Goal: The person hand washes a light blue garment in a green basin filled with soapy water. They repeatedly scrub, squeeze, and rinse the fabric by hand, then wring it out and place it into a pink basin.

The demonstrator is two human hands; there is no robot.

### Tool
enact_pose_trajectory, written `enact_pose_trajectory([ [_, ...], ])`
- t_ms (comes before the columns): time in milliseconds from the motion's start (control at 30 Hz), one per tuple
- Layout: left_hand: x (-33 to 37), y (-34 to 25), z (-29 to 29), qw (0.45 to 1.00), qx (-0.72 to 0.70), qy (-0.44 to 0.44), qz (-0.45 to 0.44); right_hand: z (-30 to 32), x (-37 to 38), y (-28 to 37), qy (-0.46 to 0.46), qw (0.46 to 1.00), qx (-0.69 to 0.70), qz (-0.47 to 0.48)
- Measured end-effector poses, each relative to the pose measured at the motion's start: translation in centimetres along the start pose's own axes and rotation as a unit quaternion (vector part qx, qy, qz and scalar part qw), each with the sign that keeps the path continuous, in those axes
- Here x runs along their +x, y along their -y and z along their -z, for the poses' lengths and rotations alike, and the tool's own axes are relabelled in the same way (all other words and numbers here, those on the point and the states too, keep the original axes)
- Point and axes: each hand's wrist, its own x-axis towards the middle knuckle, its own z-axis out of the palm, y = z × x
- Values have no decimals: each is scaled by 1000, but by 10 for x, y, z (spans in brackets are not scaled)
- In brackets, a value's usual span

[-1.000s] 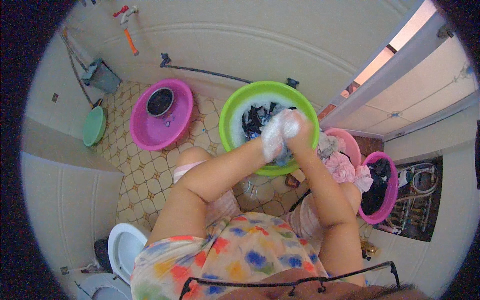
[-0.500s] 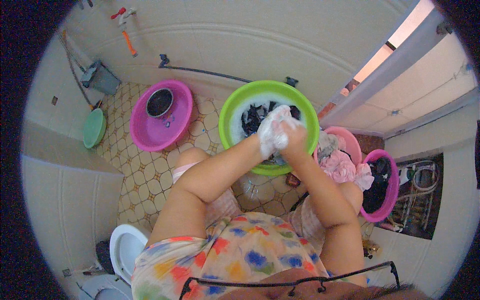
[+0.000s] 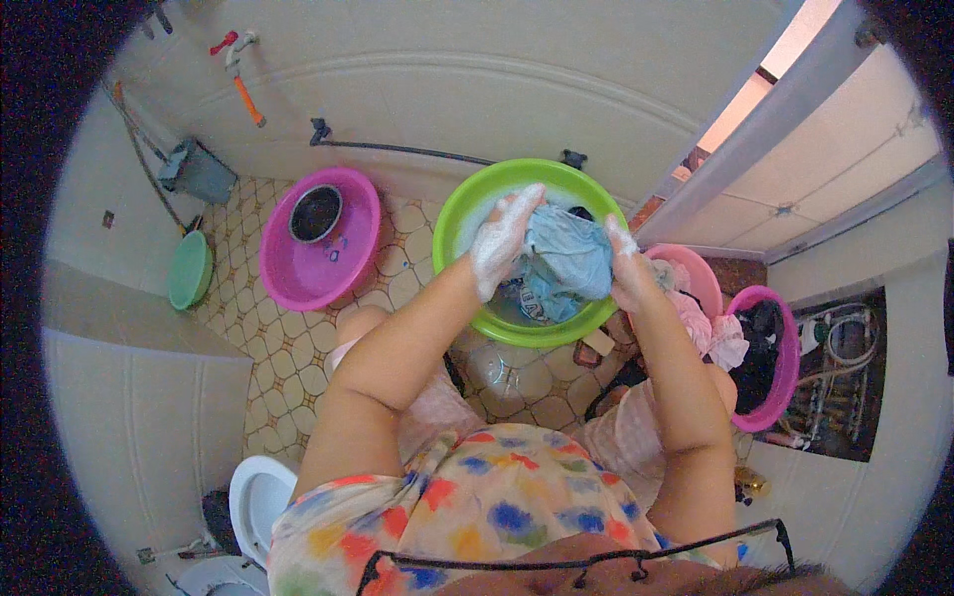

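Observation:
Soap suds coat my left hand [image 3: 500, 245], which grips the left side of a wet light blue garment [image 3: 566, 256]. On the garment's opposite side, my right hand [image 3: 624, 266] holds its edge, with suds on the fingers. The garment is spread between both hands over a lime green basin [image 3: 448, 214]. Its lower part hangs down into the basin and shows dark printing. Foamy water and some dark cloth show around it; the rest of the basin's contents is hidden beneath the garment.
A pink basin [image 3: 283, 263] holding a dark round bowl [image 3: 316, 214] stands left. At right are a light pink tub [image 3: 686, 260] with pink clothes and a magenta tub [image 3: 785, 368] with dark clothes. A beige block [image 3: 598, 342] lies by the green basin. The toilet [image 3: 256, 497] is lower left.
My hands were together, rubbing foam over the basin. Now they are apart, with the light blue garment raised and stretched between them. The beige block has come into view.

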Motion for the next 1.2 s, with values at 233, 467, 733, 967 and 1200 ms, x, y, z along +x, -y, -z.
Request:
enact_pose_trajectory([
  [233, -7, -4, 0, 988, 132, 22, -78, -14, -15, -7, 139, 981, 36, -133],
  [467, -1, -6, 0, 968, 199, 59, -144, -2, -5, -17, 151, 974, 105, -130],
  [733, 14, 1, 14, 927, 304, 93, -198, 11, -16, 10, 143, 985, -91, 24],
  [967, 8, 12, 5, 907, 363, 202, -75, -5, -35, 36, 91, 984, -136, 67],
  [1200, 5, 17, -3, 913, 295, 272, -72, 0, -34, 37, 74, 963, -239, 99],
])
